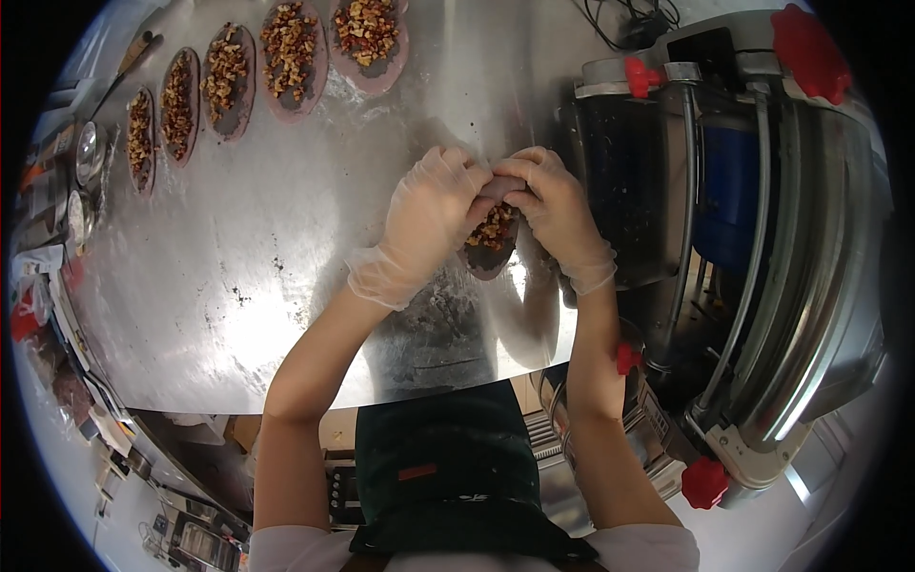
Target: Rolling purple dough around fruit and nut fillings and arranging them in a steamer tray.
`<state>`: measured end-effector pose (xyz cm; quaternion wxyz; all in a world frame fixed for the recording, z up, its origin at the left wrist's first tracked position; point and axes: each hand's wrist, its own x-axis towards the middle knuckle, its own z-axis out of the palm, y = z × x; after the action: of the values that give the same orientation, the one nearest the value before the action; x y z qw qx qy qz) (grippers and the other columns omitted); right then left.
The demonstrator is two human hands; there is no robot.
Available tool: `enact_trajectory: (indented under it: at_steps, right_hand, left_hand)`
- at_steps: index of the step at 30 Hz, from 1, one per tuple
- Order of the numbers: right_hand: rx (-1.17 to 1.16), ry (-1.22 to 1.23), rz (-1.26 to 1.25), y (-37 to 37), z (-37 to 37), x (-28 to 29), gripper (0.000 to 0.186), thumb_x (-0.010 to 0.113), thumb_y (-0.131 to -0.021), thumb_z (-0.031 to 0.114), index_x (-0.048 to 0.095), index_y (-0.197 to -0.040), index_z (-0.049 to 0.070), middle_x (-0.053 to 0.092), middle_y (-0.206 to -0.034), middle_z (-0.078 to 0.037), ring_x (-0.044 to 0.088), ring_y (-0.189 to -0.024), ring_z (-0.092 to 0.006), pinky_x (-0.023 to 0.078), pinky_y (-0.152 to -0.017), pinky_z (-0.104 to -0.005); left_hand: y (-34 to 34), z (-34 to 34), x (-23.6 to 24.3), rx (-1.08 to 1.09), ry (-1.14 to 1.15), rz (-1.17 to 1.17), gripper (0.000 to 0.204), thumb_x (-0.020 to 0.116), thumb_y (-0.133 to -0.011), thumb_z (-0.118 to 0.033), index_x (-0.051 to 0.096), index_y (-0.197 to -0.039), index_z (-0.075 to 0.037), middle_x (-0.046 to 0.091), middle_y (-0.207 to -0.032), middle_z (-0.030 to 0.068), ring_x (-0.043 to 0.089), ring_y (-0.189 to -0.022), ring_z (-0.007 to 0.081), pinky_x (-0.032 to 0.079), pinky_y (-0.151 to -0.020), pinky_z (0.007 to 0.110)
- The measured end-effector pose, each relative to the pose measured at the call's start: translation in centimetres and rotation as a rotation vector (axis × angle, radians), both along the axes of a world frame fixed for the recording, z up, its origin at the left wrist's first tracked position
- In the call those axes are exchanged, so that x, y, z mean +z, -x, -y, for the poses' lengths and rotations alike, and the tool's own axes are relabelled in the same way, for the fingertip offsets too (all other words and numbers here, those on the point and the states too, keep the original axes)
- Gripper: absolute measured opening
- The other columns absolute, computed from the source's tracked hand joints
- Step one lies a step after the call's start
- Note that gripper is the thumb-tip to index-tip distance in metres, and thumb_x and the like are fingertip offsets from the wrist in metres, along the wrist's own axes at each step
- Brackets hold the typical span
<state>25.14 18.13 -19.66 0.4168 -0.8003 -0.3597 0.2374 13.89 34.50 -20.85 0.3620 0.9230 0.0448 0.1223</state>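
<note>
My left hand (429, 214) and my right hand (558, 210), both in thin clear gloves, meet over an oval piece of purplish dough (491, 257) topped with a chopped nut and dried fruit filling (494, 229). Both hands pinch the far end of that dough together, while its near end lies on the steel table (286, 286). Several more oval dough pieces with the same filling (291, 52) lie in a row across the far left of the table.
A large steel machine (753, 219) with red knobs (810, 43) stands right beside my right hand. Small containers and utensils (81, 162) crowd the table's left edge. Cables (629, 19) lie at the far end. I wear a dark apron (448, 467).
</note>
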Motion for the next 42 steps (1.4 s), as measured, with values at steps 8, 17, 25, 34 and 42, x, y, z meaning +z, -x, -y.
enact_trajectory:
  at_steps: [8,17,25,34,42]
  right_hand:
    - [-0.039,-0.094,-0.128,0.6,1.2,0.1,0.049,0.068,-0.08,-0.012,0.065,-0.127,0.004,0.059,-0.127,-0.011,0.061,-0.117,-0.0249,0.049,-0.101,-0.0325]
    - [-0.05,-0.025,-0.039,1.0,1.7,-0.5,0.055,0.076,-0.075,-0.007,0.066,-0.127,0.005,0.061,-0.119,-0.013,0.062,-0.109,-0.0287,0.051,-0.093,-0.0372]
    - [-0.004,0.025,-0.001,1.1,1.8,-0.1,0.044,0.078,-0.078,0.004,0.068,-0.121,0.005,0.061,-0.116,-0.013,0.059,-0.111,-0.0313,0.048,-0.095,-0.0391]
    - [0.001,-0.031,-0.141,1.9,1.7,1.4,0.038,0.074,-0.081,0.002,0.068,-0.119,0.005,0.064,-0.118,-0.011,0.059,-0.112,-0.0305,0.048,-0.096,-0.0388]
    - [0.039,-0.009,-0.101,2.1,2.2,0.6,0.049,0.074,-0.078,-0.003,0.066,-0.126,0.005,0.064,-0.117,-0.011,0.059,-0.112,-0.0296,0.048,-0.097,-0.0382]
  left_hand:
    - [0.5,0.4,0.0,-0.017,-0.004,-0.021,0.047,0.078,-0.074,-0.008,0.064,-0.119,-0.009,0.06,-0.108,0.0109,0.06,-0.1,0.0337,0.053,-0.082,0.044]
    - [0.6,1.3,-0.2,0.026,-0.033,0.056,0.048,0.079,-0.073,-0.008,0.065,-0.118,-0.01,0.058,-0.106,0.0085,0.059,-0.097,0.0316,0.052,-0.079,0.043]
    - [1.7,2.4,-0.8,0.023,-0.142,0.087,0.053,0.081,-0.071,-0.011,0.065,-0.121,-0.01,0.058,-0.108,0.0072,0.058,-0.098,0.0293,0.052,-0.082,0.042]
    - [3.2,1.5,0.0,-0.022,0.004,-0.16,0.057,0.074,-0.086,-0.023,0.059,-0.139,-0.01,0.06,-0.12,0.0113,0.056,-0.108,0.034,0.052,-0.088,0.044]
    - [6.6,1.6,-0.1,0.343,0.404,-0.154,0.076,0.084,-0.073,-0.007,0.053,-0.143,-0.011,0.062,-0.11,0.0094,0.064,-0.094,0.0246,0.057,-0.079,0.037]
